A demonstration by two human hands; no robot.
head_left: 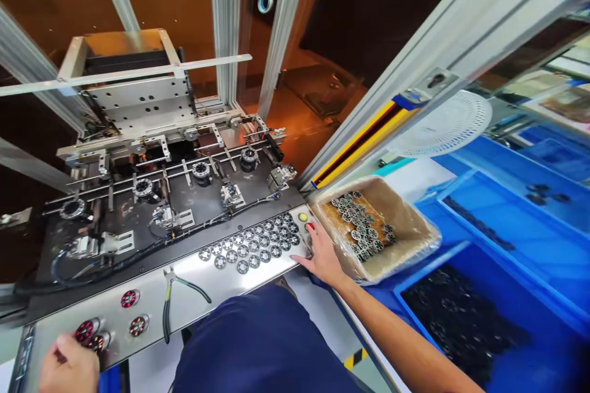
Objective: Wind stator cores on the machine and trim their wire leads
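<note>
My right hand [322, 255] lies flat at the right end of the steel shelf [193, 304], its fingers spread next to a red button [310, 227] and a yellow button [303, 217]. Several round metal stator cores [258, 242] lie in rows just left of it. My left hand [69, 368] is at the shelf's left end, fingers curled around a red-wound core [87, 331]. Two more red-wound cores [129, 298] lie nearby on the shelf.
Green-handled pliers [168, 307] lie on the shelf. Behind it is a machine bed with fixtures on rails [184, 172]. A plastic-lined box of cores [369, 227] stands to the right, then blue bins [483, 319] and a white fan [442, 126].
</note>
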